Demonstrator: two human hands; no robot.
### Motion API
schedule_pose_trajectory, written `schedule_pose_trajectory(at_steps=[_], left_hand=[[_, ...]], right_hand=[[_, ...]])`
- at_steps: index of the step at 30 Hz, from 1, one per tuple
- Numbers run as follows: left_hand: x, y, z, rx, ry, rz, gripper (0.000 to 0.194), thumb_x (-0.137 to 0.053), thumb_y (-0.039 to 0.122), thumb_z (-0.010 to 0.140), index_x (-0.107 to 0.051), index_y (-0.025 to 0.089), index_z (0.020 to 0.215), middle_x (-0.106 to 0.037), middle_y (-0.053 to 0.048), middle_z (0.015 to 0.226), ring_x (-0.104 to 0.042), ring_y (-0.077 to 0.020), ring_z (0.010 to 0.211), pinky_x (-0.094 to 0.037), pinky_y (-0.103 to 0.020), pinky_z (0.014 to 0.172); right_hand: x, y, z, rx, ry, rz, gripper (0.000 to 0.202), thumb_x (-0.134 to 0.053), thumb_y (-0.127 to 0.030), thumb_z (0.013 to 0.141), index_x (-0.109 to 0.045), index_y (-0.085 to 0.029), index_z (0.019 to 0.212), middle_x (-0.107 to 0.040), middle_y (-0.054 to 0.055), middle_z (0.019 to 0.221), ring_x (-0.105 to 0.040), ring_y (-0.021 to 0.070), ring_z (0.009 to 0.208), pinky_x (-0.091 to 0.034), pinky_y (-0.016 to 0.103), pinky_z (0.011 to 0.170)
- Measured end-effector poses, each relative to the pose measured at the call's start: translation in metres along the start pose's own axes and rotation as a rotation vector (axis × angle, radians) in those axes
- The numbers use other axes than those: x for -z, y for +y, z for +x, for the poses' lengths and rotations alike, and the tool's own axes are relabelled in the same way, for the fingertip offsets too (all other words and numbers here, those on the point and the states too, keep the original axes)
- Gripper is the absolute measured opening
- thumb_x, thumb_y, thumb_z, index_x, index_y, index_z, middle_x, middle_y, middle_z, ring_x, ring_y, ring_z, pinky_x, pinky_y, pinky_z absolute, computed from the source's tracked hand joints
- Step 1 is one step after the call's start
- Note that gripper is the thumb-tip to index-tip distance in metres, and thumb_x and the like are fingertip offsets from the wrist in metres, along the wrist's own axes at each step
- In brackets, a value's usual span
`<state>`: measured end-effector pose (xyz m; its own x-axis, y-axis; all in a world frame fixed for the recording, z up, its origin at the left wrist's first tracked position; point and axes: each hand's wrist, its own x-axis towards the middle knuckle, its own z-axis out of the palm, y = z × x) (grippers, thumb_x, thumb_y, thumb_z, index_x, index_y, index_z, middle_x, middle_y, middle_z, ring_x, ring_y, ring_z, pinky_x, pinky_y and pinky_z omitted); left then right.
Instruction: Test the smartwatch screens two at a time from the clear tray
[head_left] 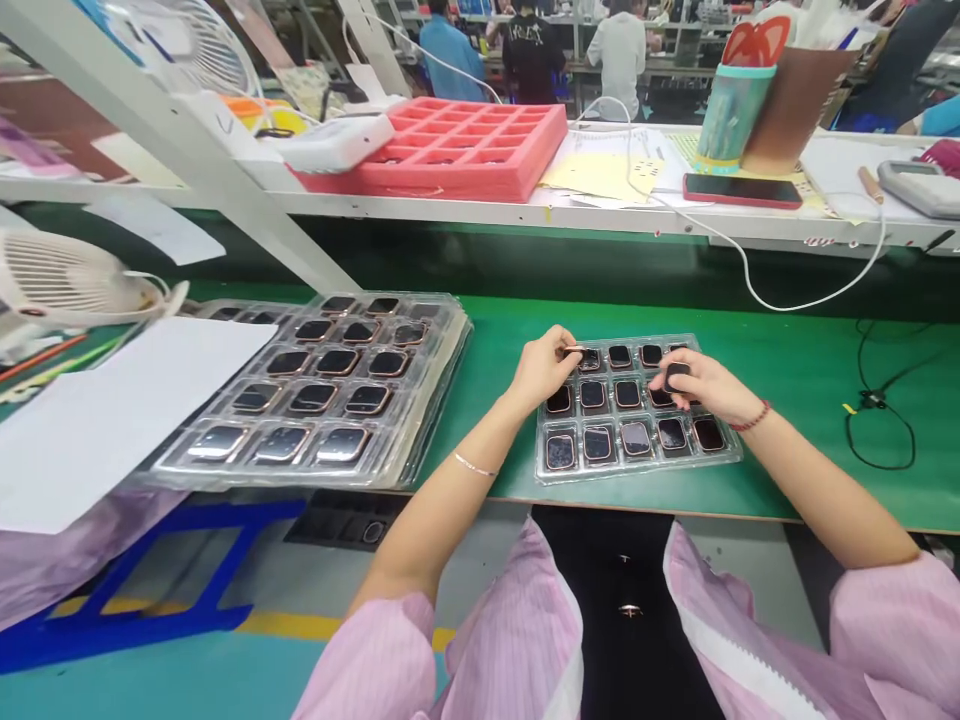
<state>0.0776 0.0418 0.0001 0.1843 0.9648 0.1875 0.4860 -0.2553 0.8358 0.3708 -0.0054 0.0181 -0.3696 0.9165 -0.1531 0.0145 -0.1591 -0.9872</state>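
My left hand is closed over the back left corner of a clear plastic tray. A thin dark piece with a copper edge, apparently a square watch case, is pinched at its fingertips. Over the tray's right side, my right hand grips another square watch case with a black screen, between thumb and fingers. Rows of similar black-screened cases with copper rims lie in the tray's pockets. My right fingers partly hide the cases beneath them.
Left of my arm stands a stack of clear trays with more watch cases, partly under white paper. A shelf ahead bears a red foam organizer, a phone and cups. A white cable droops from it; black cable lies right.
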Motion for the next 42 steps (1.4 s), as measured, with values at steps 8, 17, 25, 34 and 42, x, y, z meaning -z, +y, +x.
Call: schedule_pose_trajectory(at_steps=[8,17,25,34,42], left_hand=[[-0.034,0.016,0.017,0.268,-0.243,-0.719,0.031,-0.074,0.025,0.076,-0.062,0.013,0.102,-0.063,0.001,0.063,-0.052,-0.0083,0.047,-0.026,-0.02,0.043],[-0.021,0.009,0.004,0.297,-0.412,-0.92,0.066,-0.072,0.021,0.08,-0.056,0.02,0.143,-0.074,-0.011,0.109,-0.065,-0.0134,0.072,-0.042,-0.021,0.053],[-0.016,0.006,0.001,0.358,-0.475,-1.027,0.067,-0.077,0.027,0.082,-0.056,0.025,0.145,-0.064,-0.015,0.138,-0.068,-0.0164,0.082,-0.047,-0.023,0.059],[-0.021,-0.001,0.002,0.306,-0.423,-0.986,0.077,-0.084,0.035,0.078,-0.054,0.016,0.146,-0.073,-0.014,0.108,-0.069,-0.0167,0.076,-0.047,-0.023,0.057],[-0.022,0.004,0.002,0.299,-0.358,-0.959,0.062,-0.081,0.043,0.08,-0.058,0.016,0.132,-0.072,-0.014,0.115,-0.074,-0.0193,0.084,-0.053,-0.021,0.059]], right_hand=[[-0.01,0.008,0.063,-0.059,-0.137,0.323,0.043,-0.076,-0.021,0.08,-0.063,-0.02,0.122,-0.076,0.01,0.11,-0.068,0.0141,0.069,-0.061,0.025,0.056],[-0.002,0.018,0.055,-0.043,-0.214,0.332,0.045,-0.071,-0.031,0.09,-0.063,-0.023,0.134,-0.071,0.01,0.123,-0.068,0.0167,0.082,-0.062,0.03,0.07],[-0.002,0.017,0.055,-0.045,-0.205,0.341,0.048,-0.08,-0.035,0.084,-0.068,-0.025,0.129,-0.072,0.007,0.121,-0.067,0.0131,0.077,-0.062,0.028,0.076],[-0.001,0.015,0.052,-0.013,-0.226,0.339,0.048,-0.082,-0.038,0.083,-0.068,-0.025,0.126,-0.073,0.004,0.111,-0.066,0.0126,0.077,-0.062,0.026,0.073],[-0.002,0.018,0.054,0.02,-0.22,0.319,0.048,-0.08,-0.036,0.085,-0.065,-0.022,0.129,-0.073,0.008,0.117,-0.071,0.015,0.081,-0.065,0.028,0.072]])
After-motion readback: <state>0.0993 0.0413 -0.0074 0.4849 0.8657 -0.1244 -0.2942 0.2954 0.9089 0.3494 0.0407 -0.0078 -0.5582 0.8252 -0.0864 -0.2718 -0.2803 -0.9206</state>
